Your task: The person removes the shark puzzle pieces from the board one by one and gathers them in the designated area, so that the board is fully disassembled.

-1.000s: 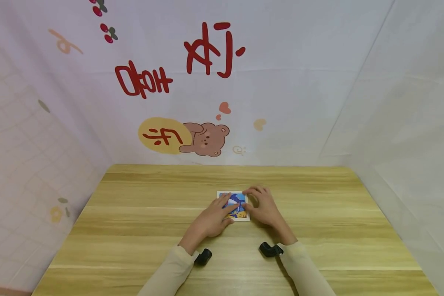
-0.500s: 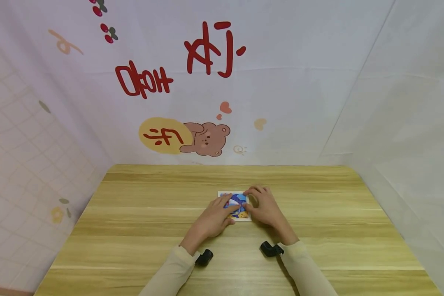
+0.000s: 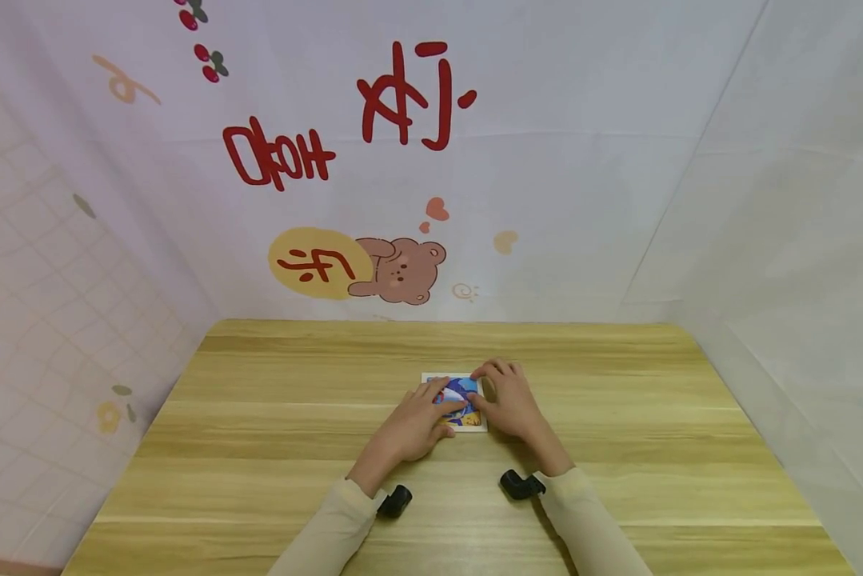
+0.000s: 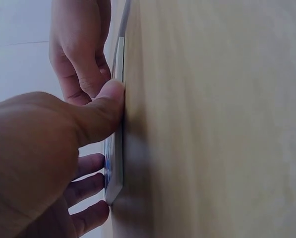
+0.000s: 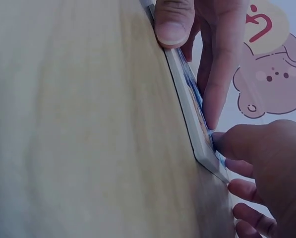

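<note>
From the head, a wood-grain table stands before bear-printed white cloth. Mid-table lies a white-framed picture board, the left hand nearly straight-fingered across it, the right hand bent at its right side. The left wrist view shows the left thumb against the near edge; the right wrist view, the right thumb on the picture, any grip unclear.

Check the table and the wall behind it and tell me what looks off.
The printed backdrop looks odd: its bear lies on its side, ears to the right, and the red characters are turned sideways. On the table, the white-bordered picture lies flat under left hand and right hand; no spill or damage shows.
</note>
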Demonstrator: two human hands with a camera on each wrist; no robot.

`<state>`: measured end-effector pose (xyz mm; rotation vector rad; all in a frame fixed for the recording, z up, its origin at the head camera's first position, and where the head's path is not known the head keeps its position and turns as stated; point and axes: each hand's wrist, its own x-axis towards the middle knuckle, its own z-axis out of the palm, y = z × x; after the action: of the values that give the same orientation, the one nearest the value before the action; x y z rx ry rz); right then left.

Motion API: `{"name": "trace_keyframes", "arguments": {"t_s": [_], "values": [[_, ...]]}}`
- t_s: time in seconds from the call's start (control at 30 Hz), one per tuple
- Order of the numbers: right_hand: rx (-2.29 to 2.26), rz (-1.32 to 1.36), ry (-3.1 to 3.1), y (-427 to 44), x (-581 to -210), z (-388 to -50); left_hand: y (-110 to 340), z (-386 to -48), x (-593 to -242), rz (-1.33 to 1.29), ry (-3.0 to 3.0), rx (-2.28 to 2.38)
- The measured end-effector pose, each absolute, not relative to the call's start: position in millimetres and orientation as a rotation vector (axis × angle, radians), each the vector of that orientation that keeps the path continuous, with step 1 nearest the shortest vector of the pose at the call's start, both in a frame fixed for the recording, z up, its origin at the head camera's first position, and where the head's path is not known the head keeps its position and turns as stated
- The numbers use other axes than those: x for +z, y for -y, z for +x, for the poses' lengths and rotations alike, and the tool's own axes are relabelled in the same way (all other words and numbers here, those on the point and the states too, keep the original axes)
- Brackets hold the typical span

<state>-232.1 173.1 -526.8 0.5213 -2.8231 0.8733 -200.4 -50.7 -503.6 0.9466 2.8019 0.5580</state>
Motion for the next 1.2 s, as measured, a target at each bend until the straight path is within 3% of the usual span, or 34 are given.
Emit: {"name": "trace_keyframes", "arguments": {"t_s": [1.2], "values": [[1.365,0.338,2.699,-179.5,-521.4,-232.9,48.9,-195.5,-500.1,0.848,-2.791,0.581]]}}
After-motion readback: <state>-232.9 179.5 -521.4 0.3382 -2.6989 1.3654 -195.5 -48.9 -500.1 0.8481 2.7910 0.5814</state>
